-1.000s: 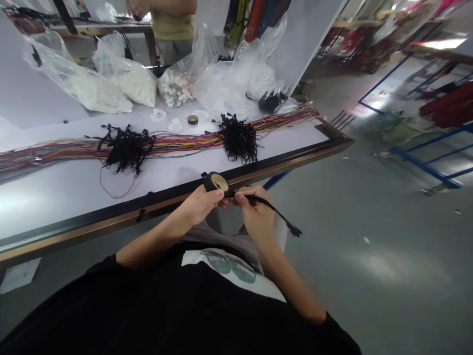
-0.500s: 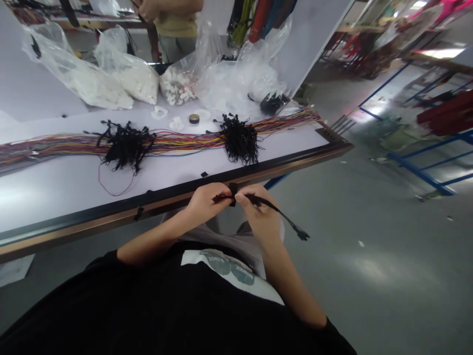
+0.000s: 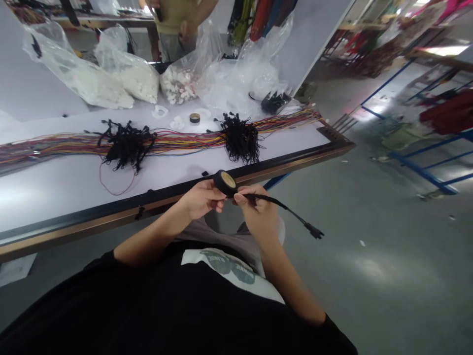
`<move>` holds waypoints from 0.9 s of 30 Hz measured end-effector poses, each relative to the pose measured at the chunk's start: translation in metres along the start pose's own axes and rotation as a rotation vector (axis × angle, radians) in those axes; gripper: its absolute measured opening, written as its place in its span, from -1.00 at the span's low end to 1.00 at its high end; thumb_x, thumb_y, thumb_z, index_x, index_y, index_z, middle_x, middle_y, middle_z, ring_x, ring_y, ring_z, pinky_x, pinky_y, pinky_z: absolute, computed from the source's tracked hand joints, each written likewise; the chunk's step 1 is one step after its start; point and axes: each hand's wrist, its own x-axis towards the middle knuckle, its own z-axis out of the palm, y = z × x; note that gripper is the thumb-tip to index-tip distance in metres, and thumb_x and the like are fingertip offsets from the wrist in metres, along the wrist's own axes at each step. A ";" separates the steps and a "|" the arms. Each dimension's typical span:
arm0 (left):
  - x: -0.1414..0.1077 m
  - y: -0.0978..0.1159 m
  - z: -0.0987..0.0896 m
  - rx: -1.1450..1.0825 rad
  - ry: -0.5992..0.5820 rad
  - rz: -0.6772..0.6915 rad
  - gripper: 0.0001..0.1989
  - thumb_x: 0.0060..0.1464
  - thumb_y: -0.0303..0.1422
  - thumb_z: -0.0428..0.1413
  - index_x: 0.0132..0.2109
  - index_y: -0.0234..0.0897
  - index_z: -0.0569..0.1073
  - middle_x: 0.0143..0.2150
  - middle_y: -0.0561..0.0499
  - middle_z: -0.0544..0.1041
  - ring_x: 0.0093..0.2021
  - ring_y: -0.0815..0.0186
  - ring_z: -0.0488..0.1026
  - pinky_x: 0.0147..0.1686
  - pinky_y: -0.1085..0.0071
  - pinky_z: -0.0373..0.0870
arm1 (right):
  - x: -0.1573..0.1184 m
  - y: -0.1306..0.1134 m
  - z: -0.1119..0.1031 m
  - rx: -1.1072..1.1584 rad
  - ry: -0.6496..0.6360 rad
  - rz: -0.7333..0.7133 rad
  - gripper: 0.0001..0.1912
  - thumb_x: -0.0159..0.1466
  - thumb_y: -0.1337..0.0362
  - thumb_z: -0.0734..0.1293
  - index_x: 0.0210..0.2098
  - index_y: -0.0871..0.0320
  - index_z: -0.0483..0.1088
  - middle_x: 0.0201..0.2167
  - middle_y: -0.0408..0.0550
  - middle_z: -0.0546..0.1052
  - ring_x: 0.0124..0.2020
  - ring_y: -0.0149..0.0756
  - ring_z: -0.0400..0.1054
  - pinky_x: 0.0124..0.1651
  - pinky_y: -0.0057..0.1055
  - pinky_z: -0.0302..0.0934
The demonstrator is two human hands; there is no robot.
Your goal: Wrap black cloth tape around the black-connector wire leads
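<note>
Black is the roll of tape [image 3: 221,184] which I hold with the left hand [image 3: 202,200], its thumb and fingers pinching at the lower rim, though the far fingers are partly hidden from me. With the right hand [image 3: 259,211] I pinch a thin black cable [image 3: 272,199] just beside the roll, so the two hands are almost meeting before the near edge of the table [image 3: 55,199]. Roll and cable are both held up in the air, and the cable's connector [image 3: 313,230] hangs free to the right, above the floor [image 3: 373,305]. Whether tape is stuck on the cable, I cannot tell.

In my judgement, the small grip is the main danger. If the left fingers become loose, the roll could drop past the table edge. If the right thumb presses too weakly, the cable could twist, and the free connector, by swinging, could pull it further. Behind, the black bundle [image 3: 242,139] lies upon coloured wires [image 3: 185,143]; a careless reach there could tangle them, because many strands are crossing
</note>
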 end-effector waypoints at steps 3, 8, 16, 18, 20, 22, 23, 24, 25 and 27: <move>0.005 -0.003 -0.006 -0.041 -0.091 -0.136 -0.81 -0.26 -0.46 0.25 -0.50 -0.34 0.35 -0.66 0.15 0.32 -0.68 0.57 0.20 -0.69 0.60 0.15 | -0.001 0.002 0.002 0.013 0.024 -0.028 -0.85 0.15 0.14 0.32 -0.48 0.05 0.35 -0.39 -0.12 0.52 -0.33 -0.27 0.39 -0.24 -0.29 0.26; -0.001 0.000 -0.008 -0.021 -0.195 -0.071 -0.77 -0.32 -0.42 0.27 -0.44 -0.33 0.39 -0.62 0.10 0.38 -0.64 0.48 0.30 -0.66 0.54 0.19 | 0.000 0.002 0.000 0.059 -0.015 0.018 -0.85 0.12 0.17 0.34 -0.50 0.06 0.34 -0.42 -0.14 0.50 -0.37 -0.30 0.37 -0.27 -0.31 0.24; -0.010 -0.006 0.009 -0.018 -0.074 0.025 -0.67 -0.17 -0.16 0.22 -0.39 -0.30 0.32 -0.58 0.11 0.33 -0.61 0.48 0.27 -0.62 0.51 0.19 | 0.001 0.002 0.003 0.186 0.005 0.126 -0.83 0.08 0.20 0.36 -0.57 0.09 0.34 -0.56 -0.19 0.41 -0.48 -0.34 0.30 -0.37 -0.36 0.19; -0.012 -0.008 0.010 0.030 -0.062 0.100 -0.62 -0.23 -0.17 0.26 -0.37 -0.30 0.31 -0.55 0.12 0.35 -0.57 0.46 0.30 -0.57 0.50 0.23 | 0.001 0.006 0.005 0.236 0.070 0.171 -0.82 0.06 0.19 0.38 -0.58 0.09 0.34 -0.60 -0.21 0.39 -0.53 -0.35 0.27 -0.41 -0.37 0.16; -0.017 -0.006 0.010 0.177 -0.103 0.196 -0.51 -0.37 -0.26 0.35 -0.28 -0.29 0.32 -0.46 0.11 0.40 -0.47 0.42 0.36 -0.46 0.48 0.30 | 0.002 0.010 0.006 0.292 0.105 0.219 -0.80 0.04 0.17 0.39 -0.60 0.09 0.34 -0.64 -0.23 0.36 -0.58 -0.38 0.23 -0.45 -0.38 0.13; -0.021 0.000 0.009 0.358 -0.176 0.238 -0.39 -0.48 -0.33 0.40 -0.19 -0.28 0.34 -0.32 0.06 0.45 -0.34 0.37 0.40 -0.31 0.44 0.34 | 0.004 0.012 0.004 0.323 0.084 0.248 -0.79 0.02 0.16 0.41 -0.61 0.10 0.33 -0.67 -0.25 0.35 -0.59 -0.39 0.22 -0.44 -0.38 0.13; -0.023 0.003 0.009 0.429 -0.194 0.231 -0.40 -0.45 -0.30 0.39 -0.19 -0.28 0.35 -0.28 0.05 0.45 -0.30 0.35 0.40 -0.27 0.42 0.33 | 0.005 0.012 0.002 0.321 0.057 0.251 -0.79 0.00 0.17 0.41 -0.62 0.11 0.34 -0.66 -0.25 0.36 -0.58 -0.39 0.23 -0.42 -0.38 0.13; -0.025 0.006 0.009 0.483 -0.196 0.214 -0.47 -0.37 -0.25 0.36 -0.20 -0.29 0.35 -0.28 0.04 0.45 -0.30 0.35 0.39 -0.25 0.41 0.33 | 0.006 0.012 -0.001 0.304 0.027 0.245 -0.80 -0.01 0.18 0.42 -0.62 0.11 0.35 -0.64 -0.24 0.38 -0.55 -0.39 0.25 -0.39 -0.37 0.14; -0.025 0.008 0.009 0.517 -0.179 0.199 -0.55 -0.26 -0.21 0.30 -0.23 -0.31 0.35 -0.30 0.04 0.44 -0.31 0.36 0.38 -0.26 0.40 0.32 | 0.007 0.011 -0.004 0.282 -0.007 0.232 -0.81 -0.01 0.19 0.43 -0.61 0.12 0.37 -0.61 -0.22 0.41 -0.51 -0.37 0.28 -0.34 -0.36 0.16; -0.025 0.012 0.011 0.547 -0.136 0.178 -0.67 -0.12 -0.21 0.21 -0.26 -0.31 0.34 -0.32 0.04 0.42 -0.32 0.38 0.37 -0.26 0.40 0.30 | 0.008 0.008 -0.009 0.235 -0.055 0.174 -0.85 0.01 0.21 0.42 -0.59 0.11 0.40 -0.54 -0.19 0.46 -0.42 -0.33 0.33 -0.25 -0.32 0.18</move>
